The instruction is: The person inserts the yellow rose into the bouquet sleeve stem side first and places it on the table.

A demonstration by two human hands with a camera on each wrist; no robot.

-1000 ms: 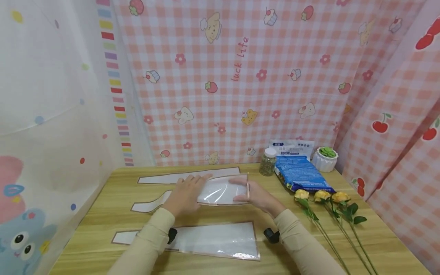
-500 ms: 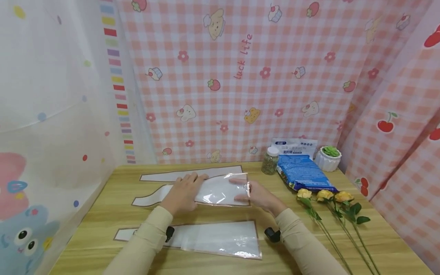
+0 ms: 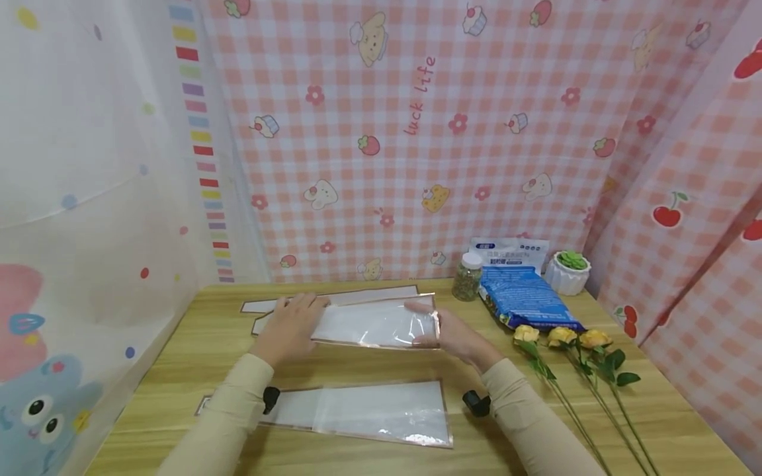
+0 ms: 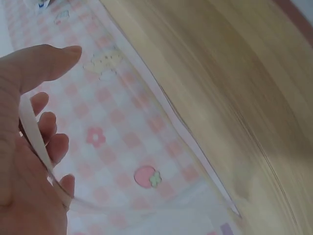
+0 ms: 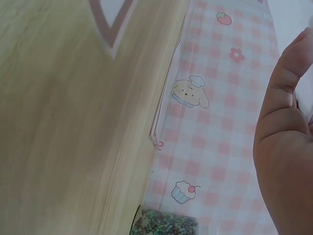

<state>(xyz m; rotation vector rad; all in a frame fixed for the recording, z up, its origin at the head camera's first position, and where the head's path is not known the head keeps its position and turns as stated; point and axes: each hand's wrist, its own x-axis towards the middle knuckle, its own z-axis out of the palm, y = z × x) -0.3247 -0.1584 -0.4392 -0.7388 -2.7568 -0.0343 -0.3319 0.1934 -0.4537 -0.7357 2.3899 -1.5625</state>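
Note:
A white, clear-fronted flower sleeve (image 3: 372, 322) with a thin brown border is raised a little over the table in the head view. My left hand (image 3: 293, 327) holds its narrower left part. In the left wrist view the sleeve's edge (image 4: 36, 137) runs between the thumb and the curled fingers of that hand (image 4: 29, 147). At the wide right end, my right hand (image 3: 455, 334) grips the sleeve, its fingertips overlapping the shiny film. Only the thumb side of this hand (image 5: 283, 132) shows in the right wrist view.
One flat sleeve (image 3: 369, 410) lies in front, another (image 3: 381, 295) behind. On the right are yellow roses (image 3: 559, 337), a blue bag (image 3: 524, 294), a lidded jar of granules (image 3: 467, 277) and a potted succulent (image 3: 568, 271). Checked cloth (image 3: 357, 165) hangs behind the wooden table (image 3: 178, 344).
My left hand has slid left along the sleeve, toward its narrow end. The sleeve sits slightly higher and straighter, and my right hand keeps hold of the wide end.

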